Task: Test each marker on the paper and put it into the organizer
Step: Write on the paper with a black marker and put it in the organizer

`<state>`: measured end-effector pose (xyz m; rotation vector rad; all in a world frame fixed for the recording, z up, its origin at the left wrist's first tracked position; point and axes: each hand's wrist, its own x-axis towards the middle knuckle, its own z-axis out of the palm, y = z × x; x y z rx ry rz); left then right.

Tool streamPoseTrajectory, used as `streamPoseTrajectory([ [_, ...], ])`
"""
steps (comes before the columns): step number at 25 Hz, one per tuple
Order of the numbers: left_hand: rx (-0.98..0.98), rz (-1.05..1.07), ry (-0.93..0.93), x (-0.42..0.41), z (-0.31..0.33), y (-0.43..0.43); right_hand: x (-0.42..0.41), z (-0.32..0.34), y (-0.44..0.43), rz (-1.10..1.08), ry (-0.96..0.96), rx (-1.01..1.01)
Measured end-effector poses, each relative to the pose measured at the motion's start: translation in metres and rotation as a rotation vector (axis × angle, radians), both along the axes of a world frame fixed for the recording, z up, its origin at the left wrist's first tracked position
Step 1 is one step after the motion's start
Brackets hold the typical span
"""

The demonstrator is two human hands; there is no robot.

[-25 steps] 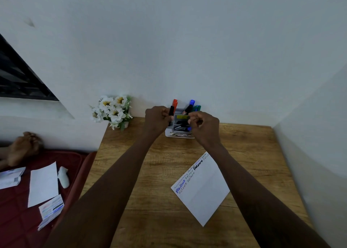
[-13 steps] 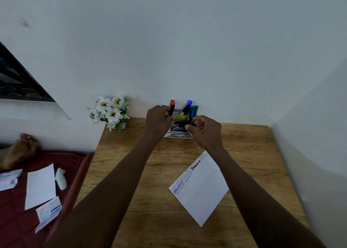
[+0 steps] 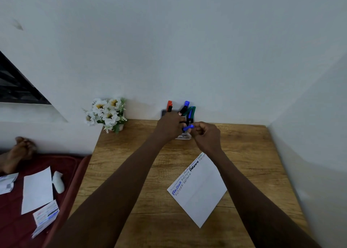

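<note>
At the far left edge of the table [image 3: 253, 153], white flowers [image 3: 105, 112] are noted against the wall, well apart from the work. To their right the organizer [image 3: 163, 112] stands at the far edge, against the wall, with a red-capped marker [image 3: 170, 105], a blue-capped marker [image 3: 186, 104] and a green marker [image 3: 191, 110] upright or leaning in it. The left hand [image 3: 170, 126] is laid over the organizer's front with its fingers curled; whether the organizer or a marker barrel is gripped cannot be told. Just right of it, the blue marker [image 3: 188, 127] is held in front of the organizer, its long axis nearly level and running left to right, the right end slightly raised. That right end is pinched in the fingertips of the right hand [image 3: 206, 137], which is judged the controlling hand. The organizer's openings lie beyond and above the marker, so it is judged that the marker must be turned toward upright and carried a little farther before it can be dropped in. The paper [image 3: 201, 191], with test writing along its far left edge, lies nearer, below the right forearm.
</note>
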<state>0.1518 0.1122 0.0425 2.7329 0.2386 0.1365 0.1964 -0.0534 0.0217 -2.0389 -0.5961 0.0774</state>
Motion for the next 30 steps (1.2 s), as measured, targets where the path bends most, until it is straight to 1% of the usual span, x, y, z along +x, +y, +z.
streamPoseTrajectory([
  [3,0.012,0.02,0.014,0.003,-0.005,0.003,0.0,-0.002,0.002,-0.006,0.022,0.033],
  [6,-0.025,0.078,0.002,0.004,-0.011,0.005,-0.002,0.0,0.005,-0.015,0.011,0.085],
  [10,-0.143,0.206,-0.119,0.002,-0.014,0.014,-0.001,0.004,0.011,-0.071,-0.002,0.173],
  [13,-0.209,0.256,-0.28,-0.006,-0.015,0.023,-0.001,0.01,0.016,-0.102,-0.015,0.228],
  [14,-0.263,0.292,-0.353,-0.008,-0.014,0.023,-0.001,0.013,0.017,-0.111,-0.029,0.254],
  [16,-0.442,0.368,-0.462,-0.013,-0.006,0.022,-0.001,0.018,0.02,-0.129,-0.066,0.291],
  [18,-0.599,0.416,-0.497,-0.015,0.002,0.019,-0.001,0.024,0.024,-0.148,-0.104,0.311],
  [20,-0.66,0.465,-0.544,-0.012,0.007,0.017,0.001,0.029,0.026,-0.168,-0.13,0.336],
  [24,-0.659,0.466,-0.599,-0.007,0.013,0.015,0.007,0.032,0.028,-0.162,-0.161,0.314],
  [30,-0.512,0.377,-0.577,-0.002,-0.009,0.022,0.019,0.024,0.033,-0.102,-0.132,0.186],
])
